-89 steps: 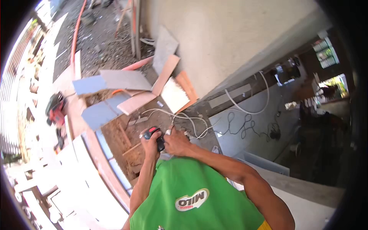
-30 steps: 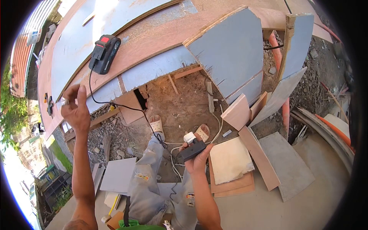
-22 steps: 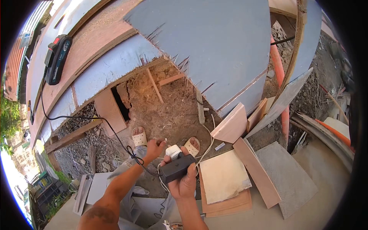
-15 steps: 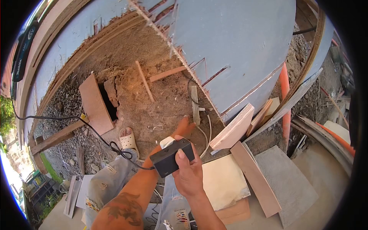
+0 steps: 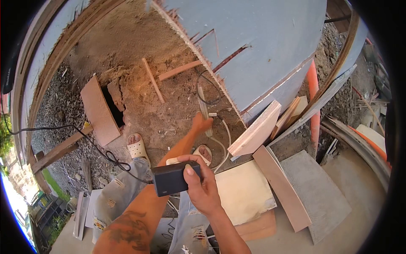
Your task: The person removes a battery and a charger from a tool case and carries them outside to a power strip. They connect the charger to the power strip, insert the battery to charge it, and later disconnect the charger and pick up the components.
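My right hand (image 5: 206,190) is wrapped round a black power adapter (image 5: 171,178), thumb pressed on its face. A black cable (image 5: 112,156) loops away from the adapter to the left. My left arm stretches forward beneath the adapter, and the left hand (image 5: 202,123) is low over the dirt at a thin wooden stick (image 5: 203,101). Beside those fingers lies the white connector (image 5: 212,114) of a white cord (image 5: 229,137). The left fingers are small and partly smeared. A thin black cord (image 5: 211,103) curls around the stick.
A splintered blue-grey panel (image 5: 262,42) slants above on the right. Wood blocks (image 5: 256,129), boards (image 5: 281,192) and a ridged grey tile (image 5: 315,194) lie to the right. A brown board (image 5: 99,112) leans by a dark hole (image 5: 113,103). Sandals (image 5: 137,149) are on my feet.
My left hand has moved up and left to the stick and white connector. The adapter in my right hand has shifted left and turned more level. The view has also shifted.
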Motion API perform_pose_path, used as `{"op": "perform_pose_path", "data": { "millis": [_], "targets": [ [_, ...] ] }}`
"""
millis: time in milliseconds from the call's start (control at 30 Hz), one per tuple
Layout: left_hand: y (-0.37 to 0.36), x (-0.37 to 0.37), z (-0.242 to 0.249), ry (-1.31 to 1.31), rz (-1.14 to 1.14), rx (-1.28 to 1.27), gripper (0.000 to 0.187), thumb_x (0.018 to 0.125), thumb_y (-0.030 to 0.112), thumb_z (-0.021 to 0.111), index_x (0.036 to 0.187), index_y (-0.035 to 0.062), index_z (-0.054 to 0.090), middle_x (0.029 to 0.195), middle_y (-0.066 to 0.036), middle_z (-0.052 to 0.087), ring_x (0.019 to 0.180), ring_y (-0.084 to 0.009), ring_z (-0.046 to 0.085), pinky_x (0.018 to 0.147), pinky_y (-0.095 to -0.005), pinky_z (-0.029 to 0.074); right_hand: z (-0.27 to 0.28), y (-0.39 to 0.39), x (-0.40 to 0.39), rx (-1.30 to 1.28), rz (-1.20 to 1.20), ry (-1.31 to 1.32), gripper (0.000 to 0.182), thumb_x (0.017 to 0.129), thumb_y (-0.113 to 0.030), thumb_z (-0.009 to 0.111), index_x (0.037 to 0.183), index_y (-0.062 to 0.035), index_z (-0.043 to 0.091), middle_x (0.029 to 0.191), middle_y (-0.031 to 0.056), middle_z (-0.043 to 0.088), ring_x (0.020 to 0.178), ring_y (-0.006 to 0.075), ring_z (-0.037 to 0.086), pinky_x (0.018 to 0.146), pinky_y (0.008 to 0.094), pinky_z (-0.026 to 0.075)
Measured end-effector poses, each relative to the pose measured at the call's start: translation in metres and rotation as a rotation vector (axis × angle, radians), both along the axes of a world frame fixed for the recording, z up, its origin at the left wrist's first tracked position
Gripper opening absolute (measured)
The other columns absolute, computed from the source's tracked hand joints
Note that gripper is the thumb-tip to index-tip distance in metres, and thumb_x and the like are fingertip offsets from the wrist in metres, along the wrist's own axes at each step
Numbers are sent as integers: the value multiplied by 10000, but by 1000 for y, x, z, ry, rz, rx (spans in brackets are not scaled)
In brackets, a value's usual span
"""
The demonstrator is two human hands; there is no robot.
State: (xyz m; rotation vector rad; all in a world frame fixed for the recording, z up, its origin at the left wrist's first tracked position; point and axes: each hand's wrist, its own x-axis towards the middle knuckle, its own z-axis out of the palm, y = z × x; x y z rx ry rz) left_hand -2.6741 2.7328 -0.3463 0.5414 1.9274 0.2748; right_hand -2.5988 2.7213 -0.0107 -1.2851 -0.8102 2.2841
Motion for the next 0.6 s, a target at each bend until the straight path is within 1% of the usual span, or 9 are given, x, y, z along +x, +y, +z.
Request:
{"op": "perform_pose_path", "data": {
  "millis": [33,67,133,200,233,300,400,500,600],
  "targets": [
    [-8,-2,16,39,47,52,464,744,248,706,1049,-82,590,1014,-265,658,927,-371,659,788,-437,518,9,6,8,-185,151,6,357,1028,-299,411,1239,-20,482,1065,94,620,884,115,620,713,257,531],
    [-16,-7,31,43,42,45,464,744,248,706,1049,-82,590,1014,-265,658,927,-371,659,788,-437,518,11,1,8,-192,147,11,357,1028,-299,411,1239,-20,482,1065,94,620,884,115,620,713,257,531],
    [-33,-23,64,-335,233,63,366,742,164,683,1016,-64,602,924,-184,666,822,-253,660,692,-370,525,11,-13,8,-304,37,221,330,1022,-272,422,1227,-22,485,1043,102,635,899,129,638,724,266,543],
    [-56,-33,92,-414,274,48,343,728,133,680,1006,-52,604,897,-148,659,791,-214,644,662,-339,516,24,-17,5,-337,43,259,375,1028,-348,397,1217,-37,487,1049,108,637,882,164,653,688,309,558],
    [-69,-36,104,-499,314,41,324,714,102,677,996,-41,606,869,-111,651,761,-174,628,633,-308,507,28,-22,5,-493,-42,348,425,1025,-407,371,1212,-42,487,1066,113,631,880,187,656,679,337,562],
    [-89,-40,127,-515,363,82,324,698,70,676,997,-36,606,875,-102,654,763,-179,631,634,-310,510,34,-27,1,-631,-130,384,564,1004,-545,303,1212,-51,478,1101,131,620,888,238,658,678,409,567],
    [-110,-47,144,-625,463,127,393,660,0,674,1040,-40,585,900,-86,657,793,-185,642,671,-325,529,40,-30,-2,-581,-219,309,557,1000,-550,316,1201,-56,476,1112,130,621,869,247,660,675,408,565],
    [-131,-46,166,-635,578,278,456,662,-12,690,1096,-51,554,915,-94,658,815,-199,652,708,-347,540,54,-19,-4,-613,-256,462,688,966,-627,330,1320,-44,424,1139,192,592,868,252,657,701,394,562],
    [-144,-35,194,-404,581,708,512,666,88,790,1093,-54,547,972,-103,663,928,-216,644,817,-345,520,69,-7,-13,-683,-306,506,814,939,-684,333,1416,-27,366,1135,281,561,823,231,635,707,365,543]
  ]
}}
